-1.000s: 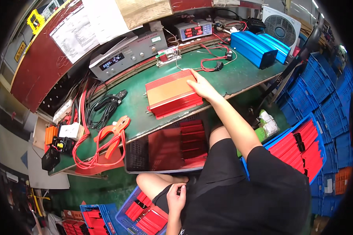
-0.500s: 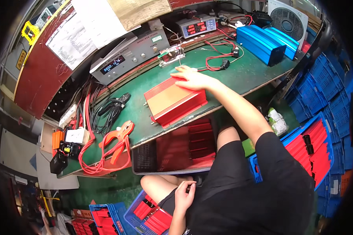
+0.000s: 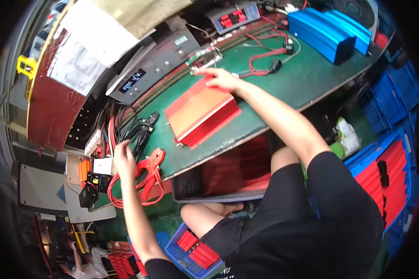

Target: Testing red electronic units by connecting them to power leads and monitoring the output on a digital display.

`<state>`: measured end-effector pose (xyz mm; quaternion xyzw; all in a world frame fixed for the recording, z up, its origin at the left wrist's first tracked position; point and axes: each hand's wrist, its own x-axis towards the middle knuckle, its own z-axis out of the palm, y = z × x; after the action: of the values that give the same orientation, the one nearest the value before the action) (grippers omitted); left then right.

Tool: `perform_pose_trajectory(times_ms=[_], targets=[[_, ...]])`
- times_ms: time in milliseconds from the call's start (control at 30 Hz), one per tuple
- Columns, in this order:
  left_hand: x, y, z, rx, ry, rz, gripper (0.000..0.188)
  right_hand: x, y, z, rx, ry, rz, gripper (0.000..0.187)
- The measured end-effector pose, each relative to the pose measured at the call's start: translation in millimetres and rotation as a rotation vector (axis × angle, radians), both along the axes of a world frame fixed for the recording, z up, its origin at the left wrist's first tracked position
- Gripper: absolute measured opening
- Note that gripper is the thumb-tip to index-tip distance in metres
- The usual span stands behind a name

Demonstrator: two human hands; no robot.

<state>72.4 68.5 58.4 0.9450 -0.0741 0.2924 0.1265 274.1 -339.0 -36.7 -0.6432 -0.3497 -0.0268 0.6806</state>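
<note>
A red ribbed metal case [image 3: 198,111] lies on the green bench top, with small terminals at its left end. My right hand [image 3: 224,81] rests on the far right corner of that case, fingers stretched out. Off to the left, my left hand [image 3: 124,160] hovers beside the bundled cables, slightly blurred, its fingers loosely apart and nothing visible in them. Just right of it lie orange-red clamps [image 3: 151,169] with thick red leads [image 3: 118,197]. A coil of black cable [image 3: 142,132] sits between the left hand and the case.
Behind the case stand a grey power supply [image 3: 149,69] and a meter with red digits [image 3: 233,19]. Blue metal cases [image 3: 323,32] and a red-wired plug lead [image 3: 258,69] occupy the right side. Crates of red parts [image 3: 381,181] stand below, and a dark bin [image 3: 186,188] sits under the edge.
My left hand has risen from my lap to the cables at the left. My right hand has shifted toward the far right corner of the red case. The whole view has tilted slightly.
</note>
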Motion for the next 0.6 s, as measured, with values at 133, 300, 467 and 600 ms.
perform_pose_trajectory(times_ms=[133,300,467,600], targets=[[63.9,68.4,-31.8,0.132,0.434,0.093,0.052,-12.6,-1.2,14.5,0.165,0.417,0.111,0.063],[93.0,69.4,-79.5,0.250,0.440,0.264,0.107,-10.4,2.5,11.8,0.126,0.377,0.149,0.060],[100.7,43.2,-81.9,0.102,0.261,0.305,0.095,-10.8,-2.1,14.0,0.116,0.417,0.177,0.053],[76.8,42.3,-59.9,0.298,0.377,0.151,0.087,-13.3,-9.7,14.9,0.101,0.444,0.189,0.051]])
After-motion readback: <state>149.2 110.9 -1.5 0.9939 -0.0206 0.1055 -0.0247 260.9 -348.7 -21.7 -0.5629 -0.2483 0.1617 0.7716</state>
